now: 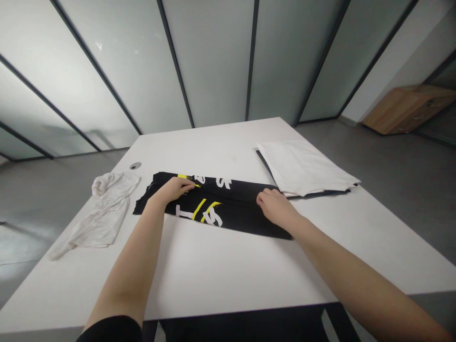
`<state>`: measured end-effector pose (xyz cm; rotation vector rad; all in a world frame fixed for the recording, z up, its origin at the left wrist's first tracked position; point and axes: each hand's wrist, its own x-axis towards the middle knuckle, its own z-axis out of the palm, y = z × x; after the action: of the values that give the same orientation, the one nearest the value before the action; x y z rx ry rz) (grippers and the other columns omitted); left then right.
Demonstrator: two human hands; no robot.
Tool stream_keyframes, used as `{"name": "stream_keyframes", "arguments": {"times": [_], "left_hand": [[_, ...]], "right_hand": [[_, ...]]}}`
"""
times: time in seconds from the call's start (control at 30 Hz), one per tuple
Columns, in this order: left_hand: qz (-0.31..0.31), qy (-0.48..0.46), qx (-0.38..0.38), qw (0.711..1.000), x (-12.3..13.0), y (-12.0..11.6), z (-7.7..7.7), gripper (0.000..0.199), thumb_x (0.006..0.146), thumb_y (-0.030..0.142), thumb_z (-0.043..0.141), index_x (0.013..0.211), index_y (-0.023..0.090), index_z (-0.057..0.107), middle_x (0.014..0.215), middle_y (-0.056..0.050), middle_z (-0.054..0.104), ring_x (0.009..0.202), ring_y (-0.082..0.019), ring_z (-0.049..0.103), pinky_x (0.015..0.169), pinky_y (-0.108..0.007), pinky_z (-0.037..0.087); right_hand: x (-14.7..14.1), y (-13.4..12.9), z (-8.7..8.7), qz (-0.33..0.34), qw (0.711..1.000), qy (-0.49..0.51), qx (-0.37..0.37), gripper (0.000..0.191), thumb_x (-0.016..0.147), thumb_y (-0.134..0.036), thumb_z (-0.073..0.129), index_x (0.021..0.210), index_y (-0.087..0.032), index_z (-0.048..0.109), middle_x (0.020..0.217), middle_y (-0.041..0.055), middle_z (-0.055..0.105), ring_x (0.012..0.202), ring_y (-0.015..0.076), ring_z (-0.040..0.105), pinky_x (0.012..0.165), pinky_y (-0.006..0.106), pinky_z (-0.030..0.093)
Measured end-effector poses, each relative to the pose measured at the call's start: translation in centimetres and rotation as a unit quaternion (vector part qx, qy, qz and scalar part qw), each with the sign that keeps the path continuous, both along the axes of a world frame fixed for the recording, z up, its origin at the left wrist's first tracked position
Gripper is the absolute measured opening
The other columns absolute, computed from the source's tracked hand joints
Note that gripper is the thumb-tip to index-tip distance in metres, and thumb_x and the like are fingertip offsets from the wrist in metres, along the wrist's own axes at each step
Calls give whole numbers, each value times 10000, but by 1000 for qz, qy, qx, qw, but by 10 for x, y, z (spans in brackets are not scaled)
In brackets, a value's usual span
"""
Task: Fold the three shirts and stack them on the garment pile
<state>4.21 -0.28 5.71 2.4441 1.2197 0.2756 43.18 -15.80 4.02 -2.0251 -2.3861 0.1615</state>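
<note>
A black T-shirt (pixel 242 209) with white and yellow print lies folded into a long strip across the middle of the white table. My left hand (pixel 174 188) rests on its left part, thumb and fingers pinched together on the cloth. Near the strip's right end, my right hand (pixel 273 203) has its fingers curled in and closed on the black fabric. The print is partly covered by my left hand, and the fingertips of my right hand are partly hidden.
At right lies a flat stack of folded clothes, a white one (pixel 302 166) on top and dark cloth beneath. A crumpled white garment (pixel 107 209) lies near the left edge of the table (pixel 228 270). A round cable hole (pixel 135 166) is behind it. Frosted glass panels (pixel 213 61) stand beyond.
</note>
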Motion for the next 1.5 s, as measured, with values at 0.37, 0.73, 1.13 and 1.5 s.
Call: {"name": "stream_keyframes", "arguments": {"times": [0.37,0.73,1.13,1.5], "left_hand": [[17,9,30,999,-2,-3,-1,239,902,221,587,1051,246,772,1083,-52,813,993,-222,742,942,-357,562],[-64,14,82,994,24,-12,-9,173,953,279,623,1055,251,760,1133,-76,759,1140,-249,683,1064,-405,530],[-50,-69,-20,996,6,-9,4,196,891,423,721,830,245,775,950,-51,771,889,-205,706,873,-346,559],[-18,25,1,1000,22,-19,5,412,986,565,576,1010,238,824,1008,-76,786,913,-239,709,835,-353,537]], "right_hand": [[12,-5,12,51,999,9,-10,304,1064,-90,424,1036,-175,714,1045,149,719,967,292,643,849,373,418],[-3,-4,5,13,999,42,2,205,1069,-291,603,1155,-213,773,1173,121,737,1087,306,650,979,404,474],[4,2,7,34,996,85,-13,227,1077,-208,524,1056,-209,750,1133,108,756,1101,284,661,957,373,471],[12,-4,18,57,993,80,-65,146,1042,-296,610,1059,-218,732,1043,86,777,968,251,700,771,334,450]]}}
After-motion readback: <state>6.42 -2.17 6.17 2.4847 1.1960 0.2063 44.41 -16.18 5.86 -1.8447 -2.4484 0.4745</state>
